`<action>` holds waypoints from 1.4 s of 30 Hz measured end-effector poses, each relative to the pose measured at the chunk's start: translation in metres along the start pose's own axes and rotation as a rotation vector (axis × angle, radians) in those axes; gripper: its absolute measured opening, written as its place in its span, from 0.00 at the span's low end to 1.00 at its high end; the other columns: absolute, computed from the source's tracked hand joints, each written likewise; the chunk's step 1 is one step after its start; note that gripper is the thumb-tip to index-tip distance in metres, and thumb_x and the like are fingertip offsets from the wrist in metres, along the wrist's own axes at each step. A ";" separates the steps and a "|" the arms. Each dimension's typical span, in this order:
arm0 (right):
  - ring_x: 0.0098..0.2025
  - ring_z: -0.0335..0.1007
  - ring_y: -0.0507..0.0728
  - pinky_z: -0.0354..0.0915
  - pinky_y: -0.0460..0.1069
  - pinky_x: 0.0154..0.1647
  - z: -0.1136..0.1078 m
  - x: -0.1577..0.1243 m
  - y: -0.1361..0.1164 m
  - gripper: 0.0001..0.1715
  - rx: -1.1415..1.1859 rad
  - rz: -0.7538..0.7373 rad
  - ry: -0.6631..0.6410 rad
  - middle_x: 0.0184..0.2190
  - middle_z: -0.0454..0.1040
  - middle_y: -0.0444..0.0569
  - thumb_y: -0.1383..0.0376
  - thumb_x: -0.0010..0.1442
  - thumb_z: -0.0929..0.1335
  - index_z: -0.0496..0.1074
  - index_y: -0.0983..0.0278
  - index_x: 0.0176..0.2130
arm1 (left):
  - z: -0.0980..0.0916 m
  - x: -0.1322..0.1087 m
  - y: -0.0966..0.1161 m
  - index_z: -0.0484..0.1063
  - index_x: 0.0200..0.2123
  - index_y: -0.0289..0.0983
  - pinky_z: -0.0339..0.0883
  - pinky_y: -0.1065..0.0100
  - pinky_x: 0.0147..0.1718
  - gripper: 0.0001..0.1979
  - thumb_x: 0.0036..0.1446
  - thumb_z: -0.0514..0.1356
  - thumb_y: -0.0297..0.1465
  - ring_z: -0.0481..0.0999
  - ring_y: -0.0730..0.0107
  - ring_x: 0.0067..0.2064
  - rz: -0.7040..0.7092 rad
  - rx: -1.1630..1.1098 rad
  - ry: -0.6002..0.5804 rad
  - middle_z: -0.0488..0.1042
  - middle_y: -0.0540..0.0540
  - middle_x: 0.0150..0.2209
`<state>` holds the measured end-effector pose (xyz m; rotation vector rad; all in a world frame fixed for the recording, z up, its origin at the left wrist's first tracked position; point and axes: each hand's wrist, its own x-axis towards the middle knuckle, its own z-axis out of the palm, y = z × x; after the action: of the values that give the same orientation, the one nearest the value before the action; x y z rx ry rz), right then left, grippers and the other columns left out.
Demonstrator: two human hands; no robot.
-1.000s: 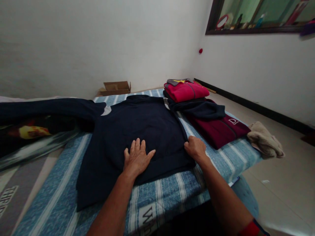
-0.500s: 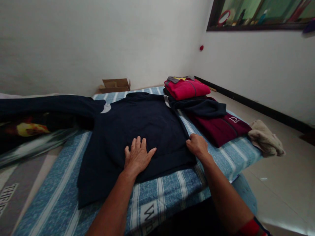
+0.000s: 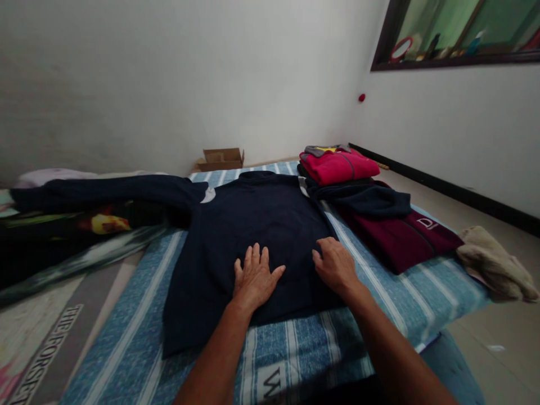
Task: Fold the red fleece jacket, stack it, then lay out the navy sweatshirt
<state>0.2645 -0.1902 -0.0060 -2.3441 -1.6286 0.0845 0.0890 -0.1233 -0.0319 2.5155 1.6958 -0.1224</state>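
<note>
A dark navy long-sleeved top (image 3: pixel 261 219) lies spread on a bed, collar away from me, with light patches at the shoulders. My left hand (image 3: pixel 256 281) rests flat on its lower middle, fingers spread. Near the right side seam, my right hand (image 3: pixel 336 265) is over the fabric, fingers loosely bent and thumb apart, with no cloth visibly pinched. One sleeve (image 3: pixel 105 191) stretches left over other cloth. The other sleeve (image 3: pixel 367 199) lies across a folded maroon garment (image 3: pixel 396 242) on the right.
Folded clothes with a pink-red garment (image 3: pixel 341 167) on top are stacked at the back right. A beige furry cloth (image 3: pixel 495 264) hangs at the bed's right edge. An open cardboard box (image 3: pixel 221 160) is by the wall. Blue striped bedding (image 3: pixel 139 292) covers the bed.
My right hand has let go of the top's right edge and moved inward onto the fabric. My left hand stays flat on the top. The view has shifted left.
</note>
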 end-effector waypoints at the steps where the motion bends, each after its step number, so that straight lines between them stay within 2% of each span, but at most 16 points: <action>1: 0.49 0.64 0.58 0.58 0.49 0.48 0.004 0.002 -0.004 0.18 0.025 -0.024 -0.016 0.45 0.70 0.54 0.62 0.61 0.59 0.68 0.65 0.47 | 0.000 -0.001 0.000 0.49 0.63 0.32 0.41 0.47 0.58 0.37 0.58 0.40 0.50 0.38 0.53 0.66 -0.003 -0.007 -0.001 0.42 0.38 0.66; 7: 0.59 0.55 0.61 0.54 0.52 0.55 0.031 0.012 -0.010 0.25 0.042 -0.089 -0.036 0.56 0.62 0.61 0.61 0.63 0.57 0.62 0.72 0.55 | 0.001 -0.005 -0.001 0.50 0.63 0.33 0.39 0.46 0.59 0.37 0.57 0.42 0.50 0.37 0.53 0.66 -0.011 -0.050 -0.008 0.41 0.38 0.66; 12: 0.62 0.48 0.65 0.48 0.58 0.58 0.057 0.011 0.000 0.30 -0.069 -0.070 -0.070 0.59 0.57 0.63 0.56 0.63 0.56 0.59 0.73 0.58 | 0.003 -0.009 -0.003 0.49 0.63 0.33 0.38 0.47 0.59 0.37 0.57 0.41 0.50 0.36 0.54 0.66 -0.006 -0.088 0.001 0.40 0.39 0.66; 15: 0.63 0.46 0.65 0.46 0.59 0.59 0.065 0.010 0.008 0.33 -0.079 -0.064 -0.076 0.60 0.56 0.61 0.53 0.63 0.56 0.59 0.72 0.58 | 0.003 -0.011 -0.004 0.49 0.63 0.33 0.37 0.47 0.60 0.37 0.57 0.41 0.51 0.36 0.55 0.66 -0.006 -0.110 -0.003 0.40 0.39 0.66; 20: 0.63 0.45 0.64 0.47 0.58 0.59 0.069 0.013 0.016 0.34 -0.075 -0.042 -0.083 0.61 0.56 0.60 0.52 0.63 0.55 0.58 0.71 0.59 | 0.003 -0.012 -0.006 0.49 0.63 0.34 0.36 0.47 0.60 0.37 0.57 0.40 0.51 0.36 0.55 0.66 -0.002 -0.139 -0.002 0.40 0.39 0.66; 26: 0.63 0.45 0.65 0.45 0.58 0.59 0.068 0.015 0.014 0.35 -0.042 0.021 -0.089 0.61 0.55 0.58 0.50 0.62 0.54 0.58 0.71 0.59 | 0.002 -0.012 -0.008 0.49 0.63 0.34 0.35 0.47 0.60 0.37 0.57 0.41 0.50 0.35 0.55 0.66 -0.006 -0.172 -0.011 0.40 0.40 0.66; 42: 0.63 0.44 0.67 0.46 0.57 0.59 0.069 0.017 0.012 0.39 -0.055 0.057 -0.063 0.60 0.55 0.64 0.48 0.61 0.55 0.57 0.73 0.59 | -0.001 -0.012 -0.011 0.50 0.63 0.34 0.36 0.48 0.60 0.36 0.57 0.41 0.49 0.36 0.56 0.66 -0.009 -0.189 -0.016 0.40 0.40 0.66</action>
<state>0.2669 -0.1648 -0.0729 -2.4532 -1.6119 0.1290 0.0744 -0.1303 -0.0304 2.3642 1.6298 0.0164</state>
